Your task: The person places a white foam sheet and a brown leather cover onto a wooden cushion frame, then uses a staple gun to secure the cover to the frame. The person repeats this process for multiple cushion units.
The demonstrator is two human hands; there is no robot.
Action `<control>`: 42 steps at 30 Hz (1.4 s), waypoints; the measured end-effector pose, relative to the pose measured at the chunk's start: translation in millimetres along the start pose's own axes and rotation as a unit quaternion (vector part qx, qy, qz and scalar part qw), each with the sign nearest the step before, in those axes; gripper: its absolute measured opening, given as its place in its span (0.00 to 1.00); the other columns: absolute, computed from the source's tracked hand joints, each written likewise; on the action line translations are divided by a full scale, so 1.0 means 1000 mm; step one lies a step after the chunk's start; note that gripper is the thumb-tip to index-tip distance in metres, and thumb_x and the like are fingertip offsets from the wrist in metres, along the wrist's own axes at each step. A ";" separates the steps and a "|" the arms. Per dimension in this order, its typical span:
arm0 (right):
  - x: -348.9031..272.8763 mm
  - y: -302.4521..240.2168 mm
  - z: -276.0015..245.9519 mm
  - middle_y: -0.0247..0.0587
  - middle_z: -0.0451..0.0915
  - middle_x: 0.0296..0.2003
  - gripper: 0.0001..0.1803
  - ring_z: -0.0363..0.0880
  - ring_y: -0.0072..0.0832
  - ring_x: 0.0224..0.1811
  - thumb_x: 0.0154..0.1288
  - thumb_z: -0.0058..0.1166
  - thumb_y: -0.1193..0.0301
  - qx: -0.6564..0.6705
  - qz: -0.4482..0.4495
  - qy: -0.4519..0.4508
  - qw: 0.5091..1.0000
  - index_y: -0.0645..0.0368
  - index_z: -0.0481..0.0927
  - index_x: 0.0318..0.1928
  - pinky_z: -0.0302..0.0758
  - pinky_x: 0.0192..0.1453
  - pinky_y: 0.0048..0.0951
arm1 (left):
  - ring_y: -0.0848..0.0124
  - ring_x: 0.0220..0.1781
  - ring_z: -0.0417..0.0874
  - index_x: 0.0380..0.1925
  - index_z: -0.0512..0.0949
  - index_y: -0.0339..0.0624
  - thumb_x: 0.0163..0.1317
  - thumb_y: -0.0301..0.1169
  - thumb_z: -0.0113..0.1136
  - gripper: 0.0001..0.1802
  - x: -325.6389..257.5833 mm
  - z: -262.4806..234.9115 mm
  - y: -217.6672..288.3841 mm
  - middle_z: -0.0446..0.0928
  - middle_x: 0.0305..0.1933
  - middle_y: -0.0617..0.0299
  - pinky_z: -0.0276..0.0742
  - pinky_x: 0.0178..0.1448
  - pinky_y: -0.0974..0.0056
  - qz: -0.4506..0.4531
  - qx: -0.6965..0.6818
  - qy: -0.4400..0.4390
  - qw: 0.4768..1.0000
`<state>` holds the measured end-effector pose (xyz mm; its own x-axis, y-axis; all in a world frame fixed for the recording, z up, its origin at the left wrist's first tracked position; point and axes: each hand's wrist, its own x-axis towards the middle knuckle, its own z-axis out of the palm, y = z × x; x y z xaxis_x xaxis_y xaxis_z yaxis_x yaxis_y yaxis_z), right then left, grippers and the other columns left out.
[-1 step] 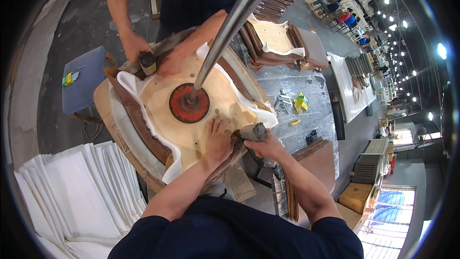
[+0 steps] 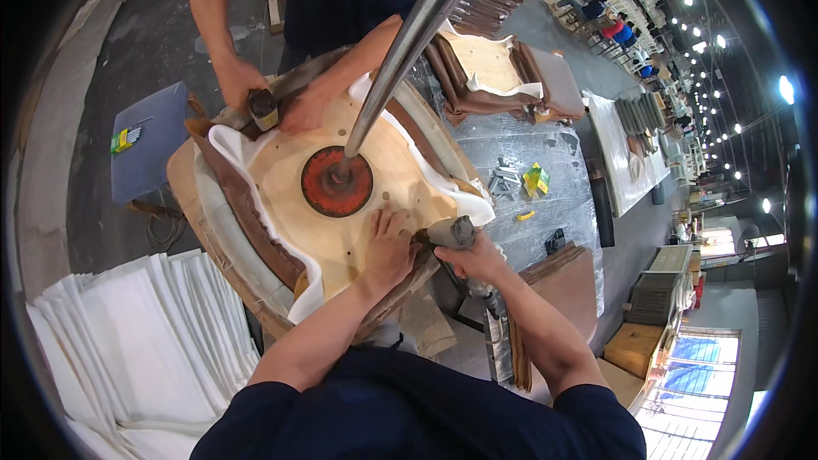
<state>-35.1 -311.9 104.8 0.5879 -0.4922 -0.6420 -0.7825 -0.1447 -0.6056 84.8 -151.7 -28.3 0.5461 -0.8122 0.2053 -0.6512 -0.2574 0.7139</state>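
Since the earlier frame I see no shift: both of my hands and the work sit where they were.

My left hand lies flat, fingers spread and holding nothing, pressed on the pale plywood seat panel near its 5 o'clock edge. The panel lies face up on the round bench, wrapped at its rim by white foam padding and brown leather covering.

My right hand is clenched around the grey pneumatic staple gun, whose nose meets the panel edge just beside my left fingertips, at 3 o'clock from them.

At the panel's centre a red round clamp disc presses down on the wood; a polished steel press rod rises from it toward 1 o'clock.

At 11 o'clock of the panel, a co-worker's hand grips a second dark staple gun at the far rim; the co-worker's other hand rests on the wood just beside it.

At 7 o'clock, a stack of white foam sheets lies well apart from the bench. At 1 o'clock a second upholstered seat panel lies on a plastic-covered bench, with a small yellow-green box near it.
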 end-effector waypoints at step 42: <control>0.014 -0.030 0.019 0.37 0.88 0.29 0.24 0.84 0.24 0.21 0.67 0.80 0.58 -0.080 -0.010 -0.024 0.996 0.64 0.88 0.51 0.81 0.29 0.33 | 0.39 0.93 0.56 0.34 0.88 0.39 0.62 0.33 0.75 0.09 -0.006 -0.013 -0.008 0.71 0.82 0.53 0.48 0.93 0.32 -0.008 -0.003 0.007 1.000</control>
<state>0.4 -298.6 104.9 0.6099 -0.4463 -0.6549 -0.7910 -0.2918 -0.5378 93.5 -137.9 -26.4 0.5641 -0.8002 0.2034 -0.6391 -0.2672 0.7212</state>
